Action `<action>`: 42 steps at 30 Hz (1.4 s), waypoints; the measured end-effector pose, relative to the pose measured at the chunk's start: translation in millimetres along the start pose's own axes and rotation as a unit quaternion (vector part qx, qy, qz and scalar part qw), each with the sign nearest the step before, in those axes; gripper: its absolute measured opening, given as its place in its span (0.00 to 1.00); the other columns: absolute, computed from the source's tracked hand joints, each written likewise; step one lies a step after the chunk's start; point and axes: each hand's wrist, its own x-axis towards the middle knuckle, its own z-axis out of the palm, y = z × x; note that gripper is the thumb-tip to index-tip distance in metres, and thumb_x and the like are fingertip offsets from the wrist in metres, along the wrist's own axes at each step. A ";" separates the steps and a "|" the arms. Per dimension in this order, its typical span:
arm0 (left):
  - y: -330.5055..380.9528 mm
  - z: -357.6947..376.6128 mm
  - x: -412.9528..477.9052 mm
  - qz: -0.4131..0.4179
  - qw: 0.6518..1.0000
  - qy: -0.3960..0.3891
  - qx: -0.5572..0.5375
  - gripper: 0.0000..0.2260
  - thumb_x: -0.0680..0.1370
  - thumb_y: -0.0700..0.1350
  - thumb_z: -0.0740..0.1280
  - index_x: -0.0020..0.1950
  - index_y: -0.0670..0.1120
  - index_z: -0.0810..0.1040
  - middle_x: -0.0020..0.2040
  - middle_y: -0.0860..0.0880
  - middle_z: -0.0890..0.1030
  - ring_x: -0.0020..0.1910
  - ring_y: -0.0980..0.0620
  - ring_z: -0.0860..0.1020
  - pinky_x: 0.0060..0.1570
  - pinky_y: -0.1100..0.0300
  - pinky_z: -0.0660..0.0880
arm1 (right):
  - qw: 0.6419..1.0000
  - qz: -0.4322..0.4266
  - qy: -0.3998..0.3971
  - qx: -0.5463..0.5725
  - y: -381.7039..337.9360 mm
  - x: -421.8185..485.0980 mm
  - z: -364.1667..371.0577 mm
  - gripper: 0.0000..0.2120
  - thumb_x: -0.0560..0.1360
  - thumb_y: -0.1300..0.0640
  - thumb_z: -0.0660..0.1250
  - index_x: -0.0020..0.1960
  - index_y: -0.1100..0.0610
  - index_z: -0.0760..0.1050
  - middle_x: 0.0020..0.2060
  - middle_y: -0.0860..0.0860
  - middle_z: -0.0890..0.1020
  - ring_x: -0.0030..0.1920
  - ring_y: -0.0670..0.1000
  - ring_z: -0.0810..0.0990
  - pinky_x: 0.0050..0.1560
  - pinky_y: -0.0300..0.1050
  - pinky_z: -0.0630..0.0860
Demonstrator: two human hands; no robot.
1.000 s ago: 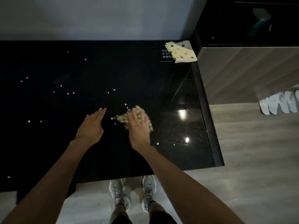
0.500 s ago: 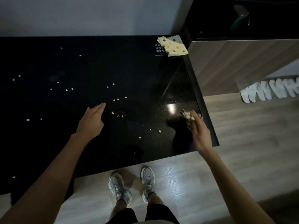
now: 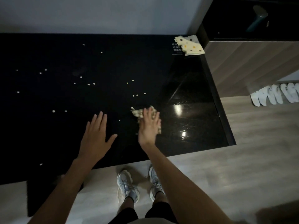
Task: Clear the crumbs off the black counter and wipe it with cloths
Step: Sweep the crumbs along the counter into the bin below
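The black counter (image 3: 191,88) fills the upper left of the head view. Several pale crumbs (image 3: 135,95) lie scattered over its middle and left. My right hand (image 3: 148,126) presses a crumpled patterned cloth (image 3: 137,112) flat on the counter with straight fingers; the cloth sticks out past the fingertips and the hand's right side. My left hand (image 3: 97,135) rests flat on the counter to the left of it, fingers spread, holding nothing. A second cloth (image 3: 190,45), pale yellow with dots, lies at the counter's far right corner.
The counter's right edge (image 3: 223,120) and front edge drop to a wooden floor. A wood-fronted cabinet (image 3: 249,65) stands right of the counter. White slippers (image 3: 275,94) lie in a row on the floor. My shoes (image 3: 127,185) stand below the front edge beside a dark mat (image 3: 42,196).
My right hand swept the cloth to the counter's right edge, then came back to the middle. The crumbs near the front edge are gone. My left hand flattened onto the counter.
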 end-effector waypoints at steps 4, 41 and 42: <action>-12.2 5.6 -21.4 -0.025 0.999 -0.027 0.015 0.46 0.72 0.66 0.61 0.76 0.40 0.44 0.77 0.43 0.46 0.76 0.47 0.43 0.72 0.52 0.42 | 0.984 0.020 -0.036 0.172 -36.8 5.1 6.6 0.21 0.83 0.62 0.50 0.76 0.52 0.58 0.76 0.51 0.59 0.77 0.51 0.46 0.76 0.46 0.39; -37.0 8.1 -21.9 -0.047 0.998 -0.047 -0.011 0.57 0.61 0.71 0.67 0.76 0.40 0.45 0.77 0.45 0.44 0.76 0.49 0.45 0.72 0.52 0.41 | 0.964 -0.039 -0.189 0.182 -67.8 23.5 8.7 0.19 0.83 0.55 0.52 0.74 0.50 0.63 0.72 0.56 0.67 0.73 0.54 0.63 0.75 0.50 0.57; -37.0 7.2 -22.0 -0.047 0.998 -0.048 -0.015 0.57 0.61 0.70 0.68 0.76 0.40 0.45 0.77 0.45 0.45 0.76 0.48 0.45 0.72 0.52 0.41 | 0.960 -0.026 -0.160 0.228 -69.3 20.2 -9.5 0.18 0.83 0.53 0.53 0.73 0.51 0.66 0.69 0.56 0.73 0.68 0.51 0.71 0.70 0.45 0.65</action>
